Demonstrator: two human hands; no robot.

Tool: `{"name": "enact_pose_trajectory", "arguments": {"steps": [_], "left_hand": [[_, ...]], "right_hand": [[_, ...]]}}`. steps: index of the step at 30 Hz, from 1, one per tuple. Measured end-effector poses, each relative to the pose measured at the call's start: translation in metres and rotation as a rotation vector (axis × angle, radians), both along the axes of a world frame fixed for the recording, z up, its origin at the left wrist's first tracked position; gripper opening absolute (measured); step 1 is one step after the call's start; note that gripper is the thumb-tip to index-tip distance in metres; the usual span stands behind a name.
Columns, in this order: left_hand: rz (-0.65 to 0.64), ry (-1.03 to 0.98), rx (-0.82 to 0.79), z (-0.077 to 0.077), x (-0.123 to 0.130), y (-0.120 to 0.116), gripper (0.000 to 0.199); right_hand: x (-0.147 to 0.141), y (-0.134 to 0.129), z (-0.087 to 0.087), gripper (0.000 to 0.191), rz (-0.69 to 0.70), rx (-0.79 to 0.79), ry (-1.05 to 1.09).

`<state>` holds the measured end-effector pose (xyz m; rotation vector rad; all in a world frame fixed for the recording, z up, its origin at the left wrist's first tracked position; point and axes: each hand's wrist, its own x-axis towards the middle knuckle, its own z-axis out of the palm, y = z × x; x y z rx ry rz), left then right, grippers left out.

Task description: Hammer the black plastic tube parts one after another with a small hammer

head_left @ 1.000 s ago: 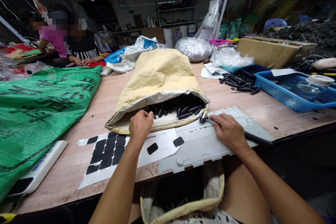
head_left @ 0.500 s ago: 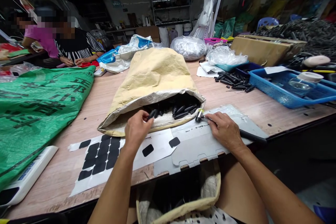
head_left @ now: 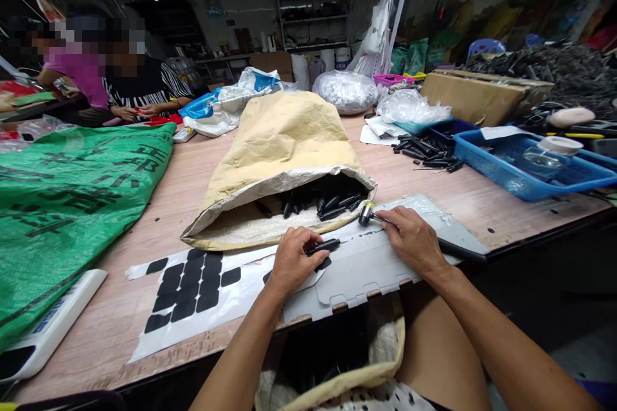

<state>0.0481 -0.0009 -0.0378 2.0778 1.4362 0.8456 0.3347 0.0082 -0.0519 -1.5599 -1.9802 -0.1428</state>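
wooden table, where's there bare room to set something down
The table is mostly bare between green sack and yellow sack, and, small dark spots aside, between grey board and blue basket. Crowded: around the left hand and right hand, with white sheet and board below, and at the loose black pieces.

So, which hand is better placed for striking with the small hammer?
Probably the right hand: it grips the hammer, while the left hand is occupied, holding a slim black piece.
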Motion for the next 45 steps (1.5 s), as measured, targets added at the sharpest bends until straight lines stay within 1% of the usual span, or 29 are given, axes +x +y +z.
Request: {"name": "enact_pose_trajectory", "arguments": {"steps": [3, 6, 9, 11, 14, 17, 19, 23, 24, 29, 31, 34, 36, 41, 43, 45], "left_hand": [[-0.012, 0.009, -0.006, 0.001, 0.001, -0.001, 0.015], [-0.019, 0.024, -0.006, 0.001, 0.001, -0.002, 0.015], [-0.017, 0.016, -0.022, 0.000, 0.001, -0.002, 0.015], [-0.023, 0.005, -0.035, 0.000, 0.000, -0.002, 0.015], [-0.024, 0.010, -0.043, 0.002, 0.001, -0.001, 0.012], [-0.005, 0.028, -0.050, 0.005, 0.002, -0.002, 0.009], [-0.001, 0.022, -0.059, 0.006, 0.002, -0.002, 0.009], [-0.007, 0.004, -0.057, 0.003, 0.002, -0.002, 0.013], [-0.006, 0.002, -0.052, 0.001, 0.002, -0.002, 0.013], [-0.006, 0.000, -0.021, -0.001, 0.001, -0.002, 0.014], [-0.016, 0.001, -0.013, 0.001, 0.001, -0.002, 0.014], [-0.026, -0.006, -0.007, 0.003, 0.001, -0.003, 0.015], [-0.029, -0.014, -0.007, 0.004, 0.001, -0.004, 0.016], [-0.031, -0.014, -0.012, 0.003, 0.000, -0.003, 0.016], [-0.030, -0.014, -0.016, 0.002, -0.001, -0.002, 0.015], [-0.031, -0.015, -0.018, 0.001, -0.001, -0.002, 0.015]], "right_hand": [[-0.019, -0.014, 0.015, 0.028, 0.067, 0.023, 0.184], [-0.045, -0.032, 0.033, 0.029, 0.230, -0.017, 0.394], [-0.068, -0.048, 0.047, 0.030, 0.323, -0.043, 0.454], [-0.079, -0.056, 0.051, 0.033, 0.348, -0.023, 0.466], [-0.088, -0.063, 0.045, 0.037, 0.348, 0.007, 0.434], [-0.088, -0.063, 0.035, 0.037, 0.310, -0.054, 0.310], [-0.085, -0.062, 0.034, 0.036, 0.282, -0.066, 0.288], [-0.077, -0.061, 0.040, 0.038, 0.252, 0.054, 0.386], [-0.076, -0.061, 0.039, 0.038, 0.245, 0.057, 0.386], [-0.072, -0.058, 0.029, 0.033, 0.236, -0.083, 0.330], [-0.067, -0.054, 0.031, 0.032, 0.201, -0.059, 0.360], [-0.055, -0.048, 0.039, 0.029, 0.146, -0.013, 0.393], [-0.049, -0.046, 0.041, 0.028, 0.134, -0.019, 0.406], [-0.052, -0.049, 0.036, 0.028, 0.175, -0.054, 0.447], [-0.057, -0.053, 0.041, 0.028, 0.203, -0.043, 0.452], [-0.062, -0.056, 0.052, 0.030, 0.222, 0.018, 0.465]]}}
